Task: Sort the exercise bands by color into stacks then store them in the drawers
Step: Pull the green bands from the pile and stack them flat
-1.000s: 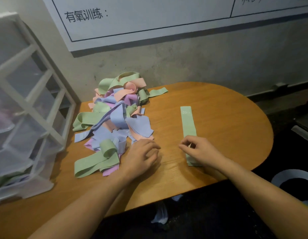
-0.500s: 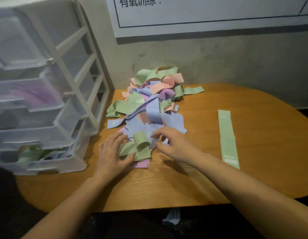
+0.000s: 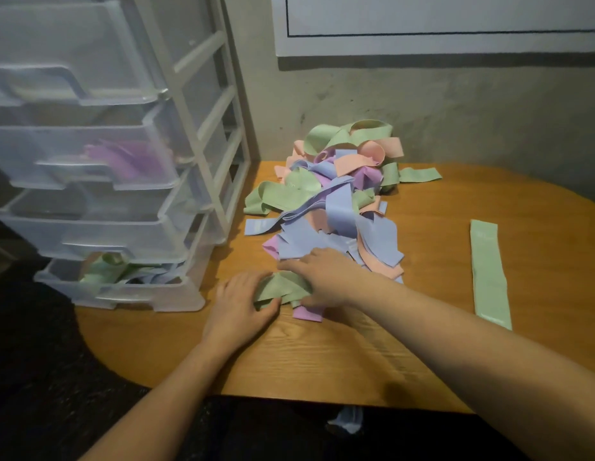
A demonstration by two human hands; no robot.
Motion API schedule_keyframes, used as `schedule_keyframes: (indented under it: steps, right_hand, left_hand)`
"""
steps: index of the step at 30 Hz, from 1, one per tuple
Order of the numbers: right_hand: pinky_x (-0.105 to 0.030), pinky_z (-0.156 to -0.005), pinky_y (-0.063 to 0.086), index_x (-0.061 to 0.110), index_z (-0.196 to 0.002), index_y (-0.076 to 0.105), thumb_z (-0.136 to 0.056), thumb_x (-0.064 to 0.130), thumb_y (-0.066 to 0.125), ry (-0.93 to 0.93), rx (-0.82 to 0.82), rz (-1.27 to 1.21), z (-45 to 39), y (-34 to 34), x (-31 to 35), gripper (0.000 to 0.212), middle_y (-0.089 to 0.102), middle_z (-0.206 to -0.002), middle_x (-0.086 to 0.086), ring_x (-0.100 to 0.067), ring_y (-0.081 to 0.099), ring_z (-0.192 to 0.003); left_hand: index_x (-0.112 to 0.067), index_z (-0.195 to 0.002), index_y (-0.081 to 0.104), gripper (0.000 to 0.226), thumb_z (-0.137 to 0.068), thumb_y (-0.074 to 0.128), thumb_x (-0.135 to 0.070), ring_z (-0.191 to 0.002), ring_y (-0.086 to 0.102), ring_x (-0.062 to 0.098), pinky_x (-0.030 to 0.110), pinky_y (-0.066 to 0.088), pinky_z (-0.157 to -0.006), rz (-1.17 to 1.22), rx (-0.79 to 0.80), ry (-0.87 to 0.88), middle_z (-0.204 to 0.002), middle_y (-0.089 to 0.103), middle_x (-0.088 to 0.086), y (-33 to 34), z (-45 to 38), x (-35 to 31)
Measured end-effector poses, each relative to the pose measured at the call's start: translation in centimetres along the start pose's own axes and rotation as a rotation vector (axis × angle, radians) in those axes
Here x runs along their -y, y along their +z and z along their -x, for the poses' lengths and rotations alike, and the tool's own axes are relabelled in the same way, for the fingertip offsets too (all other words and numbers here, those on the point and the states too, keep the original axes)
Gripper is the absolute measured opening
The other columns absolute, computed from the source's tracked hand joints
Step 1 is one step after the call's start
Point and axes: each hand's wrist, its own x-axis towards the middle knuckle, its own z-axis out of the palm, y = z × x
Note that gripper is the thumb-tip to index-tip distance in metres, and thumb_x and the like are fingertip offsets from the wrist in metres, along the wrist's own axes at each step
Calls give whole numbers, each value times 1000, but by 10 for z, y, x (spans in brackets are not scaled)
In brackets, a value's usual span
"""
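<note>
A tangled pile of exercise bands (image 3: 336, 201) in green, blue, pink and purple lies on the wooden table (image 3: 339, 354) near the wall. At its near edge sits a crumpled green band (image 3: 283, 287). My left hand (image 3: 239, 311) holds that band from the left, thumb curled under it. My right hand (image 3: 322, 277) rests on its right side with fingers stretched over the pile's edge. One flat green band (image 3: 489, 271) lies alone to the right.
A clear plastic drawer unit (image 3: 116, 194) stands at the table's left end; one drawer shows purple bands (image 3: 123, 158), the bottom drawer (image 3: 123, 277) holds green and blue ones. A concrete wall with a white poster (image 3: 439, 24) runs behind the table.
My view swung left toward the drawers. My right hand left the flat green band and came to the pile; both hands closed in on the crumpled green band.
</note>
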Motion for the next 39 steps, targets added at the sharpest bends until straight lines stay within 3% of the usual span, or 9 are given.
schedule_keyframes:
  steps: [6, 11, 16, 19, 22, 25, 30, 34, 39]
  right_hand:
    - [-33, -81, 28, 36, -126, 62, -88, 56, 63, 21, -41, -86, 25, -5, -16, 42, 58, -110, 7, -15, 47, -108]
    - [-37, -83, 46, 30, -88, 67, -86, 37, 65, 120, -160, -398, 52, -3, -25, 8, 61, -94, 11, -10, 49, -90]
    - [-32, -80, 53, 30, -79, 57, -90, 24, 62, 236, -240, -870, 73, -8, -29, 14, 71, -98, 11, -6, 63, -92]
    - [-24, -66, 41, 15, -80, 56, -89, 20, 58, 260, -372, -1085, 84, -15, -36, 11, 57, -78, 3, -7, 50, -70]
    - [-29, -64, 39, 11, -79, 57, -83, 25, 58, 331, -491, -1285, 95, -20, -48, 14, 51, -73, -5, -17, 47, -69]
    - [-39, -65, 43, 10, -82, 58, -85, 24, 61, 383, -504, -1368, 104, -18, -57, 15, 51, -75, -12, -25, 48, -70]
    - [-20, -57, 45, 5, -87, 59, -97, 10, 62, 407, -558, -1343, 122, -14, -67, 11, 53, -76, -9, -14, 50, -65]
    - [-25, -60, 38, -1, -90, 61, -97, 9, 62, 452, -590, -1299, 136, -10, -70, 12, 54, -76, -9, -16, 47, -68]
    - [-34, -69, 39, 10, -89, 68, -96, 17, 66, 520, -631, -1269, 152, -5, -73, 11, 58, -80, -6, -19, 49, -75]
  left_hand:
    - [-39, -118, 61, 37, -84, 57, -54, -114, 51, 0, 34, 34, -100, 107, 7, 111, -113, 61, -22, -5, 2, -2]
    - [-40, -108, 66, 32, -77, 58, -41, -107, 58, 3, 34, 43, -96, 328, 47, 58, -107, 65, -26, -12, 5, -6]
    - [-31, -106, 70, 32, -76, 60, -35, -105, 64, 8, 16, 48, -89, 650, 56, -79, -105, 70, -18, -20, 7, -24]
    - [-24, -104, 71, 34, -73, 59, -28, -98, 66, 2, 12, 49, -81, 773, 33, -141, -102, 73, -16, -24, 3, -36]
    - [-17, -104, 74, 27, -81, 59, -18, -94, 67, 3, 15, 51, -79, 848, 47, -190, -103, 75, -7, -28, -2, -48]
    - [-14, -103, 75, 16, -95, 63, -8, -94, 69, 9, 19, 53, -78, 893, 87, -202, -101, 76, -1, -33, -6, -63]
    - [1, -104, 72, 17, -98, 57, -5, -78, 64, 19, 27, 56, -59, 1175, 191, -412, -86, 69, 10, -34, -1, -94]
    - [5, -106, 69, 18, -99, 53, -1, -65, 64, 8, 20, 51, -54, 1022, 193, -340, -87, 63, 17, -31, -4, -96]
    - [-33, -101, 74, 17, -96, 63, -22, -87, 62, 13, 19, 51, -64, 734, 269, -288, -102, 69, 5, -30, -7, -84]
